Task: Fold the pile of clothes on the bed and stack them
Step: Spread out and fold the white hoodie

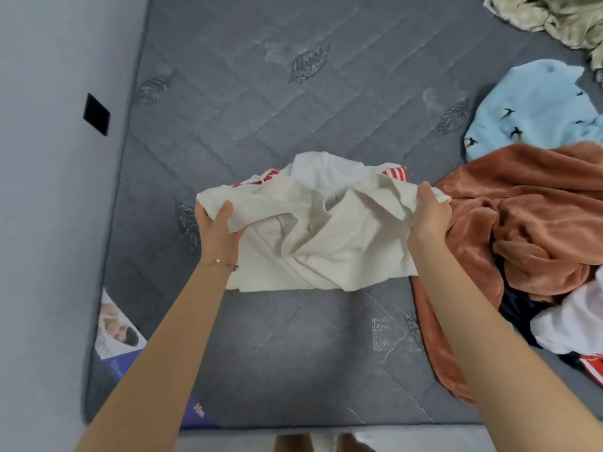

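A crumpled cream-white garment [313, 236] with red stripes at its far edge hangs and partly lies on the grey mattress [261, 109]. My left hand [215, 223] grips its left edge and my right hand [430, 213] grips its right edge, holding it stretched between them. To the right lies the pile: a rust-brown fleece [522, 216], a light blue garment with small dark birds [535, 112], a white piece [574, 318], dark navy cloth [518, 308] and a red-striped bit [592, 367].
A beige crumpled cloth [554, 17] lies at the far right corner. A grey wall [49, 190] with a black square [96, 114] runs along the mattress's left side. A printed label [120, 334] sits on the mattress's left edge. My feet [323, 443] show below the near edge.
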The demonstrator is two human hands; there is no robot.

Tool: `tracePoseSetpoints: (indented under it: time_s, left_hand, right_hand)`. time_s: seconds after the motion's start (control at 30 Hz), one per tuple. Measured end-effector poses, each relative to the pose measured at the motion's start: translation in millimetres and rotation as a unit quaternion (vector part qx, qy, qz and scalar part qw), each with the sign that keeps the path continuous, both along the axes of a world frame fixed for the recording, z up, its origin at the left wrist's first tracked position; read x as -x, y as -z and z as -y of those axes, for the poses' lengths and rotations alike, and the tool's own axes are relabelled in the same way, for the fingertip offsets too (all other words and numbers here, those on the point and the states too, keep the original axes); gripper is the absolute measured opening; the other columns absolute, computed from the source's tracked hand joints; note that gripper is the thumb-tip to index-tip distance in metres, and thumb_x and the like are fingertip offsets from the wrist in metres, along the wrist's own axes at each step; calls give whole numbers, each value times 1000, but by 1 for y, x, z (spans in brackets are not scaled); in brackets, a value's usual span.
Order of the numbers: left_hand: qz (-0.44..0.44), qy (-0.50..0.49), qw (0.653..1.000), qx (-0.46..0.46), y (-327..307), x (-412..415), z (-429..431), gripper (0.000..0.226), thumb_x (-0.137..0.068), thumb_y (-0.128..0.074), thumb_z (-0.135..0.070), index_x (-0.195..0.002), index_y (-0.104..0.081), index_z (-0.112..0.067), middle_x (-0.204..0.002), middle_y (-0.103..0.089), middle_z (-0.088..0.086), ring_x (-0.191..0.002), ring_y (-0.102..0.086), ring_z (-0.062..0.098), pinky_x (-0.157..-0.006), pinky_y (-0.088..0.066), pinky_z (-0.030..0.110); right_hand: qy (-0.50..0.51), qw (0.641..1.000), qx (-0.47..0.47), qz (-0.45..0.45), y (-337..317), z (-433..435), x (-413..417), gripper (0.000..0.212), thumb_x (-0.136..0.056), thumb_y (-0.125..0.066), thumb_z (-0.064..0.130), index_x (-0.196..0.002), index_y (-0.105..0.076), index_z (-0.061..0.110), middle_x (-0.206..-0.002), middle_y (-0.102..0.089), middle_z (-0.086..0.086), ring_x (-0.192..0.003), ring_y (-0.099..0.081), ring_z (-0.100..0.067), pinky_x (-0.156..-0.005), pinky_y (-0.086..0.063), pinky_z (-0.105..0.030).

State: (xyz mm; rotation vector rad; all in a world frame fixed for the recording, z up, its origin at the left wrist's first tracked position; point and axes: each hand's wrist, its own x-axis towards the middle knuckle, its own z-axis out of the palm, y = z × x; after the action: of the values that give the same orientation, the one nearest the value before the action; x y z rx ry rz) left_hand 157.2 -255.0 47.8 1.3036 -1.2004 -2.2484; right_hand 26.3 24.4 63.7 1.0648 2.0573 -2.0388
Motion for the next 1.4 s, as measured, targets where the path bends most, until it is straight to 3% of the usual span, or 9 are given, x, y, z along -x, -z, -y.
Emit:
tracePoseSetpoints:
  time_s: [0.43,0.57,0.67,0.77,0.83,0.93,1.07,1.27,1.4]
  left_hand:
    - [6,-80,996,-43,36,89,69,44,-100,-48,-5,-142,-38,-13,-136,-50,11,-124,-55,30,-91,-55,45]
    - [16,-30,999,-19,52,104,76,29,-103,-45,-17,-131,-40,-22,-131,-56,-1,-108,-65,11,-90,-55,36]
    - [92,83,991,54,69,105,66,18,-96,-55,-34,-112,-47,-32,-126,-55,-8,-118,-55,12,-96,-46,37]
    - [142,199,957,157,79,102,46,58,-99,-54,-32,-150,-25,-30,-146,-39,-5,-130,-38,9,-111,-33,31]
    - [141,276,905,292,84,104,31,62,-100,-54,-28,-153,-25,-21,-152,-32,1,-140,-28,13,-116,-23,29]
    - [144,359,804,452,85,113,8,69,-88,-49,-59,-147,-39,-25,-149,-36,8,-138,-28,20,-113,-20,30]
    - [128,365,793,471,83,148,-3,69,-84,-55,-58,-143,-44,-26,-136,-50,1,-125,-41,18,-108,-31,34]
    - [165,340,773,510,84,167,-5,18,-93,-60,-26,-98,-64,-10,-97,-66,4,-95,-58,23,-76,-38,28]
    - [162,236,797,532,61,179,-3,17,-95,-59,-30,-91,-67,-14,-87,-68,-2,-81,-57,15,-65,-33,26]
  right_hand:
    - [-9,996,-87,-11,9,38,99,14,-88,-55,28,-78,-45,27,-101,-51,-2,-86,-54,-14,-79,-47,-29]
    - [-102,991,-90,-2,36,41,115,17,-71,-55,47,-64,-56,31,-79,-50,6,-79,-46,-16,-71,-40,-36]
    - [-190,978,-74,46,53,47,110,33,-89,-61,43,-121,-59,33,-118,-52,8,-111,-48,-12,-87,-40,-23]
    - [-289,946,-137,57,74,43,102,64,-95,-62,32,-149,-32,17,-152,-35,2,-141,-32,-14,-113,-29,-27]
    - [-335,913,-228,46,85,37,97,70,-90,-68,38,-149,-35,18,-154,-35,1,-144,-28,-20,-118,-25,-38]
    - [-329,879,-340,57,93,27,96,78,-87,-68,46,-148,-35,10,-154,-36,-7,-145,-26,-26,-119,-21,-41]
    - [-279,865,-404,98,99,10,103,87,-86,-60,57,-150,-31,6,-153,-36,-14,-144,-27,-31,-117,-20,-44]
    - [-232,899,-343,141,108,-13,102,41,-88,-65,36,-111,-57,3,-108,-63,-10,-107,-56,-32,-87,-44,-37]
    - [-153,938,-301,80,96,-23,109,34,-91,-63,25,-67,-39,18,-67,-42,6,-77,-41,-20,-66,-30,-28]
